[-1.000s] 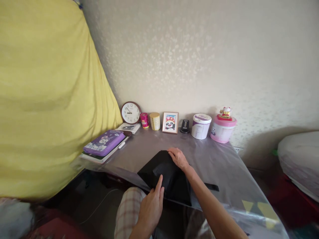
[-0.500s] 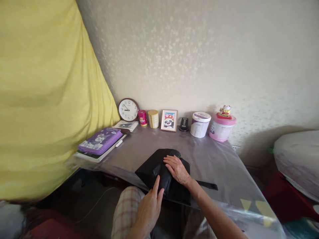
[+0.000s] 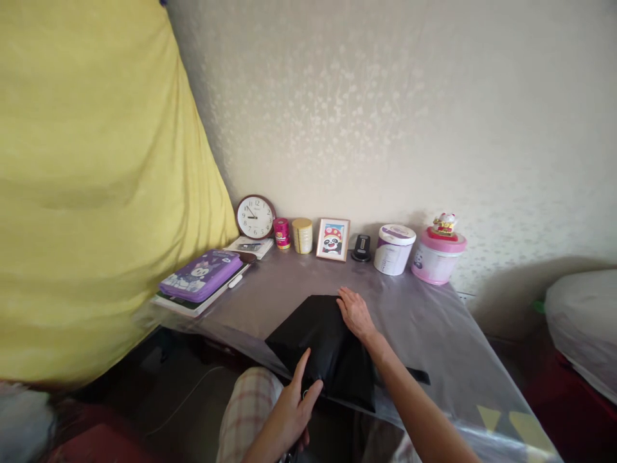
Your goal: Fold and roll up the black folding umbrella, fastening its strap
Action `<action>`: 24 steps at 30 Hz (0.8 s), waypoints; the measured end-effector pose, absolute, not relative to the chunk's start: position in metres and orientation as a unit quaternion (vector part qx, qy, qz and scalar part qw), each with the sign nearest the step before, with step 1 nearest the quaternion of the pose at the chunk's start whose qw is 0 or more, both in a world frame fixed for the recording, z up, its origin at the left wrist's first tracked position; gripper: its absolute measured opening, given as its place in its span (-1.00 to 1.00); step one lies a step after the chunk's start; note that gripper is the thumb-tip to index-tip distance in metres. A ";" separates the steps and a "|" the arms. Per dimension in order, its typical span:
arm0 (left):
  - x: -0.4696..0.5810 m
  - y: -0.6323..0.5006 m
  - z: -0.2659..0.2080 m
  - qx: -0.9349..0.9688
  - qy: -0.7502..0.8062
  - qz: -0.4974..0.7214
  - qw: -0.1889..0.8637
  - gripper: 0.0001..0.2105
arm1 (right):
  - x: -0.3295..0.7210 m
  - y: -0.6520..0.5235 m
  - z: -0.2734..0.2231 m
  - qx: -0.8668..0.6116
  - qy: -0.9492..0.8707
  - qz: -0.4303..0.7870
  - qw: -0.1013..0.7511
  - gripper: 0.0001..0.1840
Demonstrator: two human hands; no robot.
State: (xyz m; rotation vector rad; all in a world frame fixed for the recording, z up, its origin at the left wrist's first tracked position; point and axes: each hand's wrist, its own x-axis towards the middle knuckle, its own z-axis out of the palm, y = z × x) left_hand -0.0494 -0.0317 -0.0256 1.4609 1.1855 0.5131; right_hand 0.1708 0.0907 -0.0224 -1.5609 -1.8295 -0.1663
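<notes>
A black folding umbrella [image 3: 313, 331] lies furled loosely over the table's near edge, its fabric panels fanned out to the left and down to the right. My left hand [image 3: 294, 402] is at its near end, index finger stretched along the fabric and thumb against it. The other fingers curl underneath, around the near end, which is mostly hidden. A small silvery ring shows by the thumb. My right hand [image 3: 355, 314] rests flat on the upper right edge of the fabric, fingers stretched out. A black strap [image 3: 418, 375] sticks out beyond my right forearm.
Along the wall stand a clock [image 3: 256, 217], a pink can [image 3: 282, 233], a yellow-lidded jar [image 3: 303, 236], a panda picture frame [image 3: 332, 239], a black device [image 3: 361, 247] and two tubs [image 3: 394, 254]. A purple case [image 3: 201, 275] lies on books at the left. A plastic cover spans the table [image 3: 414, 321].
My right hand has slid up and outward to the fabric's upper right edge. The bunched middle folds look flatter and smoother. The view has shifted slightly.
</notes>
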 end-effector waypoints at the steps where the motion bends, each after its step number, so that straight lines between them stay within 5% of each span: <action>1: -0.050 -0.032 -0.028 0.606 0.499 0.226 0.577 -0.31 | 0.166 0.083 -0.019 -0.597 -0.707 -0.077 0.371 -0.64; 10: -0.055 -0.028 -0.025 0.512 0.459 0.222 0.691 -0.26 | 0.129 0.059 -0.024 -0.539 -0.774 -0.025 0.332 -0.67; 16: -0.056 -0.021 -0.045 0.489 0.377 0.282 0.734 -0.03 | 0.149 0.069 -0.035 -0.641 -0.625 -0.085 0.437 -0.56; 24: -0.049 -0.017 -0.044 0.473 0.374 0.311 0.734 -0.01 | 0.140 0.055 -0.074 -0.685 -0.496 0.086 0.527 -0.28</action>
